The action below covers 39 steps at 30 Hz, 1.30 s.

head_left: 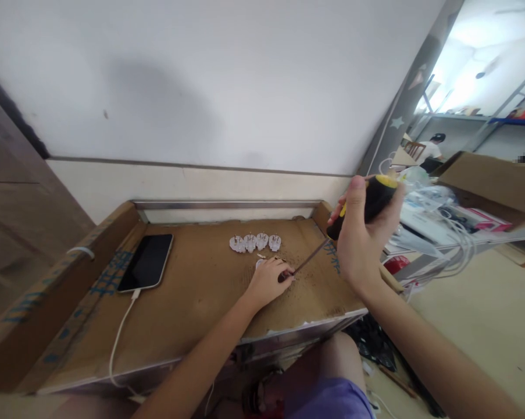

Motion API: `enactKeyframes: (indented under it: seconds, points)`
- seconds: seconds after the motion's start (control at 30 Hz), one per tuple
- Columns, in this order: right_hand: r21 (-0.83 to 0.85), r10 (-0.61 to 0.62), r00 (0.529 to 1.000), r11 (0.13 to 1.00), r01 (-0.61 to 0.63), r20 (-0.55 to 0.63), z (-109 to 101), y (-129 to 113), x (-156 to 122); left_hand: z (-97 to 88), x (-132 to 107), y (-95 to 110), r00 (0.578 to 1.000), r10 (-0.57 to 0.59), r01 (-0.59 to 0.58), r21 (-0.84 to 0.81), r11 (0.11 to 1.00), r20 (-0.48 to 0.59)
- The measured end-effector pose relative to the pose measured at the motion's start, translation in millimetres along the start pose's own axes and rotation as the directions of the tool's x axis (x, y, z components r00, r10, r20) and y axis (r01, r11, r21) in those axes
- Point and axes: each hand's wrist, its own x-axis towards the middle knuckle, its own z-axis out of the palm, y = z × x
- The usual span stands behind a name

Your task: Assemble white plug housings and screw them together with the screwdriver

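Observation:
My right hand (361, 233) grips the black and yellow handle of a screwdriver (371, 201), whose thin shaft slants down and left to my left hand. My left hand (267, 280) rests on the cardboard-covered table (192, 302), fingers curled round a small part that I cannot make out, right where the screwdriver tip meets it. Just beyond it lies a row of several small white plug parts (256, 242).
A phone (146, 262) with a white charging cable (120, 331) lies at the table's left. Raised cardboard edges and a metal rim border the table against the wall. To the right are a cardboard box (493, 180), white cables and clutter; a person sits far off.

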Motion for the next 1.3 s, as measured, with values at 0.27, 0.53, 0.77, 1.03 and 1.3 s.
enactKeyframes:
  seconds: [0.27,0.53,0.77,1.03,1.3]
  points:
    - [-0.327,-0.204,0.957,0.907,0.265,0.208,-1.9,0.7,-2.6,-1.7,-0.5,0.7,1.000,0.001,-0.001,0.002,1.000,0.007]
    - [-0.622,-0.273,0.817,0.539,0.568,0.508,-8.1,-22.4,20.3,-1.5,-0.5,0.7,1.000,0.013,-0.014,0.016,1.000,0.014]
    - [-0.615,-0.311,0.782,0.487,0.620,0.541,-9.0,-29.0,25.8,-2.8,-0.1,2.3,1.000,0.013,-0.014,0.041,0.999,0.028]
    - [-0.634,-0.371,0.809,0.503,0.588,0.456,-12.9,-49.2,24.5,-1.2,0.1,1.6,1.000,0.001,-0.001,0.002,1.000,0.025]
    - [-0.585,-0.408,0.770,0.501,0.638,0.490,-12.0,-27.4,18.5,-0.4,0.1,0.4,1.000,0.004,-0.004,-0.007,1.000,0.013]
